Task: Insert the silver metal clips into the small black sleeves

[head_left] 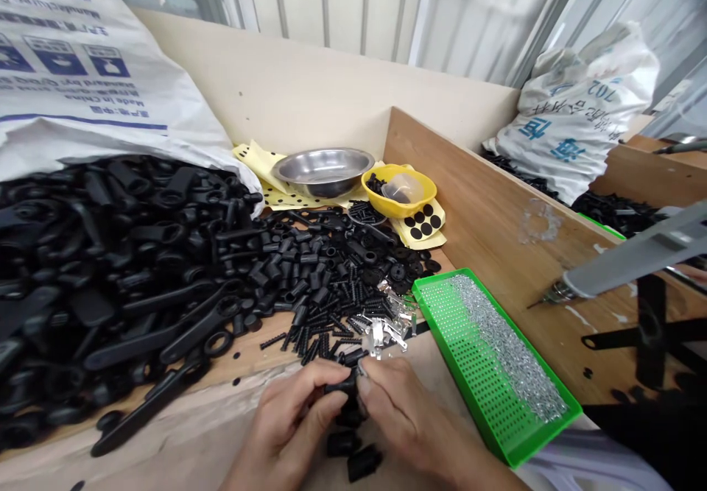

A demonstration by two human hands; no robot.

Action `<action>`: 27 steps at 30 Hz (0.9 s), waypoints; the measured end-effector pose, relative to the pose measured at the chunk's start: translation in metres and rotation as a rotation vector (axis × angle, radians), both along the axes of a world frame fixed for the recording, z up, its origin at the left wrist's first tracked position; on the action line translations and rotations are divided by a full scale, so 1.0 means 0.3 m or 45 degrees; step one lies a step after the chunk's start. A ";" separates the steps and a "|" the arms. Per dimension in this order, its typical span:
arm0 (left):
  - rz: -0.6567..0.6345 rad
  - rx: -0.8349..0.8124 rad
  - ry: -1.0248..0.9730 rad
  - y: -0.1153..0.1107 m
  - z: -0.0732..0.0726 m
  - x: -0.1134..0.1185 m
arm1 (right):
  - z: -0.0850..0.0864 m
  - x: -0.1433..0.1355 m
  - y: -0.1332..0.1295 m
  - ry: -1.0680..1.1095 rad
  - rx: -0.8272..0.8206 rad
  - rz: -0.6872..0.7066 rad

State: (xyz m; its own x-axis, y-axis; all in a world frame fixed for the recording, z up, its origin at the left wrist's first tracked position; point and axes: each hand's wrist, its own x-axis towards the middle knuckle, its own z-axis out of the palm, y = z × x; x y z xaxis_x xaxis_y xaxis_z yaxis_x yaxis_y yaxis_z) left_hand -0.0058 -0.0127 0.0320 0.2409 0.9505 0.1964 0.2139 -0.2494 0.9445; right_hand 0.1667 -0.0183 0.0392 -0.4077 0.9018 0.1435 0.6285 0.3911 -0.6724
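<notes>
At the bench's near edge, my left hand [292, 417] pinches a small black part [345, 384] between thumb and fingers. My right hand [401, 403] meets it from the right, its fingertips closed on a small greyish piece [361, 369] against the black part; its shape is mostly hidden. Black cylindrical parts [361, 463] lie below and between the hands. Just beyond the fingers are shiny metal clips [381, 331], black screws [314, 340] and short black tubes [276, 270].
Black handles [99, 255] spill from a white sack [104, 71] at left. A green tray [464, 373] of small metal pieces stands right, near a wooden divider [486, 226] and an electric screwdriver [624, 255]. Behind are a steel bowl [325, 167] and yellow basket [423, 189].
</notes>
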 end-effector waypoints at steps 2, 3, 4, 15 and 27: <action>0.035 0.065 -0.035 -0.001 -0.001 0.001 | 0.000 -0.003 0.001 0.021 -0.018 -0.011; 0.047 0.084 -0.038 -0.001 -0.002 0.000 | 0.001 -0.005 0.003 0.017 -0.021 -0.009; 0.046 0.091 -0.023 0.001 -0.005 -0.003 | 0.001 -0.007 0.006 0.002 -0.020 0.002; -0.052 0.284 0.241 0.022 -0.059 -0.034 | -0.009 -0.013 0.036 -0.201 0.001 0.086; -0.185 0.458 0.415 0.008 -0.095 0.036 | 0.038 0.098 0.025 -0.283 -0.032 -0.182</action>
State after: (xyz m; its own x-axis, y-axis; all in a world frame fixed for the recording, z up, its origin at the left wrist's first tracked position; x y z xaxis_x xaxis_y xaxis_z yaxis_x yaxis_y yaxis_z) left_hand 0.0049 -0.0104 0.0037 0.4693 0.7886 0.3974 0.4223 -0.5956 0.6833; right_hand 0.1963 -0.0108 0.0507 -0.2951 0.9546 0.0416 0.8095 0.2729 -0.5198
